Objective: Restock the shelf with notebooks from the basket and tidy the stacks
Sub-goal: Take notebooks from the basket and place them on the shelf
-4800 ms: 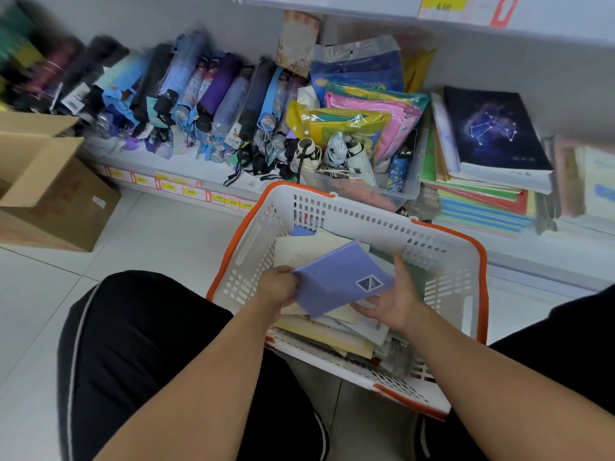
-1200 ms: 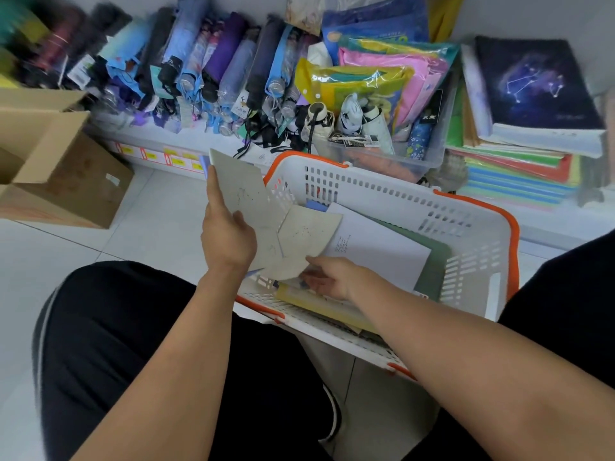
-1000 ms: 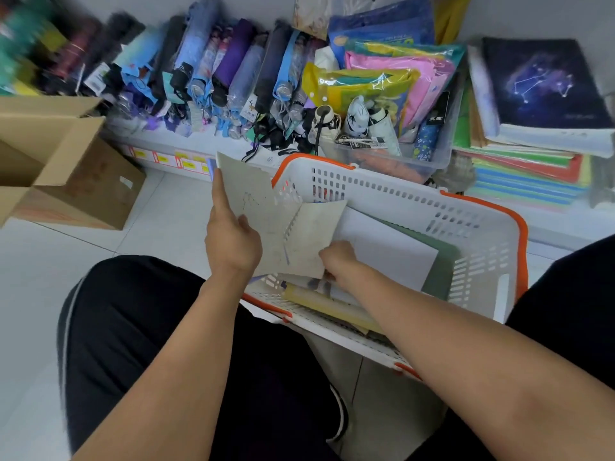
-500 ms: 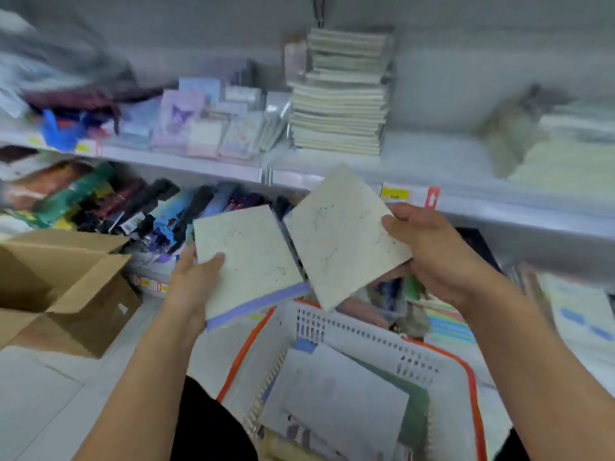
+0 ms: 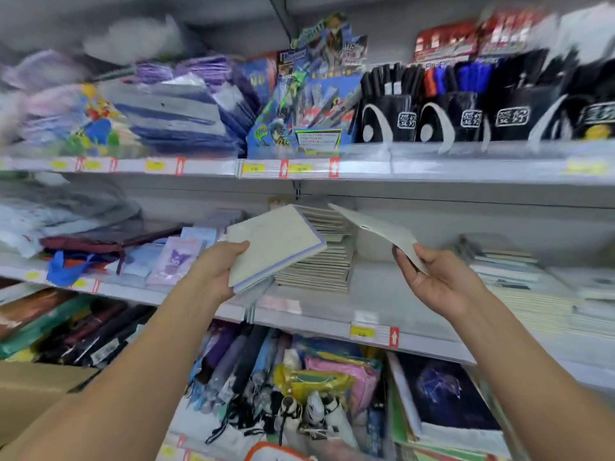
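Two hands up, left hand (image 5: 216,271) and right hand (image 5: 439,281), each with one pale notebook: (image 5: 276,244) and (image 5: 382,231). One stack (image 5: 327,261) behind. Three shelves visible.

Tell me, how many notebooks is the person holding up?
2. The left hand holds one notebook with a purple edge. The right hand holds another notebook. More could hide underneath.

We see a pale grey-green notebook (image 5: 274,242) with a lilac edge, and a second notebook (image 5: 379,232) of the same pale colour. Below lies a dark blue book (image 5: 446,390) with a constellation pattern. The basket rim (image 5: 276,452) is orange.
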{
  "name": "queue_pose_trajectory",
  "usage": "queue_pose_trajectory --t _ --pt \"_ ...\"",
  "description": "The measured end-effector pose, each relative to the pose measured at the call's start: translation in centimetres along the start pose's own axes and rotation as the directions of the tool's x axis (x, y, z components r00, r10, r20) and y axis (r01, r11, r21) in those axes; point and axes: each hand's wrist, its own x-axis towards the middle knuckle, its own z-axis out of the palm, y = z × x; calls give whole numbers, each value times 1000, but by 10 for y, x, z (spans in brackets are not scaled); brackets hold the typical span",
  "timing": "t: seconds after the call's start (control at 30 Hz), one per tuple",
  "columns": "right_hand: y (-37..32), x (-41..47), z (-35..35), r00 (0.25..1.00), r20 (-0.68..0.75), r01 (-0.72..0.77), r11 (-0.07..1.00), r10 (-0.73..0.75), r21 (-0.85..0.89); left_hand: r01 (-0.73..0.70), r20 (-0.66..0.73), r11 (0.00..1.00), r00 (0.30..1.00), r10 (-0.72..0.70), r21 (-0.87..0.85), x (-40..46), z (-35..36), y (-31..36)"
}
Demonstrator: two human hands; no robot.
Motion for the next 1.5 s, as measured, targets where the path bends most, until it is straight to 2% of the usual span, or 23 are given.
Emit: queue_pose_trajectory --t 0.23,0.53,0.67,0.73,0.77,0.83,0.9,0.93,0.97,1.03,1.07,1.13,1.17,1.2,1.23,1.27,1.3,1.33,1.37,1.43,1.5 --pt "-7 39 5 1000 -10 9 1000 -9 -10 -155 36 965 988 150 210 84 57 20" --pt "-4 108 15 997 -15 70 962 -77 -265 -166 108 971 983 149 171 165 115 43" --pt "-8 125 13 995 -41 73 945 -90 -318 -208 269 978 940 208 -31 161 122 41" --pt "-8 135 12 995 -53 63 937 -86 -345 -267 354 959 910 218 95 154 122 27" --pt "-9 140 12 995 -59 59 934 -85 -354 -332 371 927 894 251 174 153 121 21" --pt "-9 148 14 994 -62 60 934 -87 -353 -427 300 856 891 341 293 169 116 12" --pt "-10 154 19 993 -64 70 929 -100 -364 -471 126 852 882 454 228 182 110 18" --pt "-10 157 23 993 -58 76 923 -106 -378 -488 45 836 868 494 250 194 107 21" --pt "-10 161 29 992 -49 85 917 -113 -390 -509 -12 789 838 546 344 203 103 26" --pt "-9 168 45 992 -17 107 914 -124 -391 -469 75 558 807 586 685 217 94 30" --pt "-7 172 54 991 -6 118 917 -130 -381 -438 116 424 791 600 792 221 92 30" --pt "-2 178 70 992 22 126 914 -127 -387 -408 148 344 799 582 846 224 91 29" --pt "2 183 75 990 40 136 879 -132 -456 -408 166 314 796 583 857 225 93 29" --pt "6 187 78 988 60 150 784 -143 -602 -392 173 293 806 565 872 227 94 30" --pt "8 191 79 982 77 169 613 -173 -772 -386 174 321 830 530 865 228 94 30" --pt "10 193 78 974 110 178 371 -198 -911 -375 160 406 867 472 834 229 94 28" --pt "11 194 77 956 140 182 149 -258 -972 -369 152 493 892 426 788 231 93 26" --pt "9 196 73 934 166 176 3 -318 -984 -373 171 537 905 389 757 230 92 24" --pt "7 199 69 928 171 176 -16 -332 -984 -387 208 533 907 365 752 228 89 23" --pt "8 202 61 960 174 205 125 -220 -971 -437 293 549 896 333 712 228 86 22" --pt "14 210 58 971 194 216 170 -140 -961 -459 302 552 885 355 696 226 87 22"
